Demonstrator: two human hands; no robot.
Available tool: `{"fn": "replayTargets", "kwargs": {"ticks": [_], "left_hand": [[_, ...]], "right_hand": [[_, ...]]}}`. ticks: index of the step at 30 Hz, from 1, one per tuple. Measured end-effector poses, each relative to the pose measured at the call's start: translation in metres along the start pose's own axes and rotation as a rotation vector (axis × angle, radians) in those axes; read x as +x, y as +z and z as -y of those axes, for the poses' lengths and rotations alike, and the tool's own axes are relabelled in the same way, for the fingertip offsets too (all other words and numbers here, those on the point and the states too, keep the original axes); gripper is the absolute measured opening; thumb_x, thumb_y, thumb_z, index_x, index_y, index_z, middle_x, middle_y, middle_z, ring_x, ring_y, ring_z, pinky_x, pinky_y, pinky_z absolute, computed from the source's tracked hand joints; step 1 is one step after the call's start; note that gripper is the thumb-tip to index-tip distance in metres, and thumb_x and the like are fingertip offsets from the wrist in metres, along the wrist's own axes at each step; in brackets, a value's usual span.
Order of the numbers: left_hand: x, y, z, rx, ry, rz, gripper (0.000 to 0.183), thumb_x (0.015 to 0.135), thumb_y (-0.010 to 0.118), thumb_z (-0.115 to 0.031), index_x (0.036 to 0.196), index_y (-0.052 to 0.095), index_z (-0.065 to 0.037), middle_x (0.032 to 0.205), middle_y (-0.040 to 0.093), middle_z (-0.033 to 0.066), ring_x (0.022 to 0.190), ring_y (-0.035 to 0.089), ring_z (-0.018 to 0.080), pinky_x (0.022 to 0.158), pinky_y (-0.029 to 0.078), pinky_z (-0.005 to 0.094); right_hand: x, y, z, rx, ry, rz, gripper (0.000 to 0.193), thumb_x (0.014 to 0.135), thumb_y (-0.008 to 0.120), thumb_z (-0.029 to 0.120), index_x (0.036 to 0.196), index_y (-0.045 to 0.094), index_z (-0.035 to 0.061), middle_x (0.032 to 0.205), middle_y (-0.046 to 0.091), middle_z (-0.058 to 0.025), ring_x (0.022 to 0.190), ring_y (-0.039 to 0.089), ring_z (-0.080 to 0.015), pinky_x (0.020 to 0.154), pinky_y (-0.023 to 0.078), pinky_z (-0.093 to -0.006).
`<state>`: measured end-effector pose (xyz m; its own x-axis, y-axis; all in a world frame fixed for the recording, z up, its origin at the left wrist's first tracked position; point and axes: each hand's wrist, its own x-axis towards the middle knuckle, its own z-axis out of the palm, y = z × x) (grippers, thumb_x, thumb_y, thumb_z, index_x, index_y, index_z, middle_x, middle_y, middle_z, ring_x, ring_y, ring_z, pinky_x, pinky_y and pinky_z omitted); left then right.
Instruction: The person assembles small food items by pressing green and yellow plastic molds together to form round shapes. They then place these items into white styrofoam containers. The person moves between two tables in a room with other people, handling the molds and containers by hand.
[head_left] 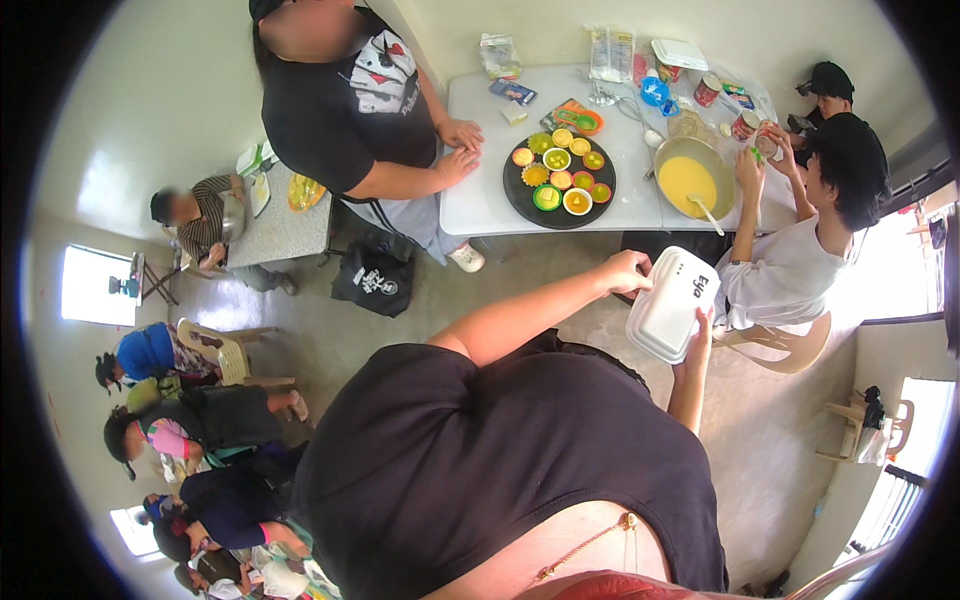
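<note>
A closed white clamshell food container (672,305) with dark handwriting on its lid is held up in front of me, tilted. My left hand (628,273) pinches its upper left edge, the fingertips partly hidden. On the lower right side, my right hand (697,338) is wrapped round it, its fingers partly behind the box. Beyond the container stands a white table (470,190). A round black tray (522,207) on it bears several small yellow cakes in coloured cups. Right of the tray is a large metal bowl (688,178) of yellow batter with a white-handled utensil in it.
A person in black (335,120) stands at the table's left end, hands on its edge. A person in white (800,250) sits at the right, holding a small item. A whisk (630,108), cans and packets lie at the back. A black bag (373,278) rests on the floor.
</note>
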<state>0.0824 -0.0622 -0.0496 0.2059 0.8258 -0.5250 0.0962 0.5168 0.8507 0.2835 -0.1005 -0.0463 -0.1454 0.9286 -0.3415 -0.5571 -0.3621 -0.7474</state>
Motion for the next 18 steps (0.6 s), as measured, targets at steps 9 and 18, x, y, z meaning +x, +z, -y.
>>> {"fn": "replayTargets", "kwargs": {"ticks": [9,18], "left_hand": [[-0.008,-0.006,0.003,-0.455,-0.047,0.332,0.02,0.087,0.06,-0.013,0.105,0.054,-0.009,0.099,0.061,0.0014,0.091,0.061,0.0125,0.084,0.049,0.0299],[-0.02,-0.029,0.009,-0.358,0.027,0.342,0.028,0.086,0.059,-0.014,0.113,0.053,-0.007,0.105,0.059,0.0046,0.097,0.058,0.0152,0.087,0.047,0.0336]], "right_hand": [[0.005,-0.014,0.011,0.127,0.139,0.046,0.048,0.087,0.052,0.026,0.129,0.038,0.0103,0.117,0.053,-0.0088,0.104,0.057,-0.0226,0.086,0.05,-0.0375],[-0.014,0.022,-0.008,0.099,0.041,-0.072,0.05,0.083,0.054,0.024,0.129,0.04,0.0109,0.12,0.051,-0.0095,0.111,0.051,-0.0242,0.093,0.044,-0.0379]]}}
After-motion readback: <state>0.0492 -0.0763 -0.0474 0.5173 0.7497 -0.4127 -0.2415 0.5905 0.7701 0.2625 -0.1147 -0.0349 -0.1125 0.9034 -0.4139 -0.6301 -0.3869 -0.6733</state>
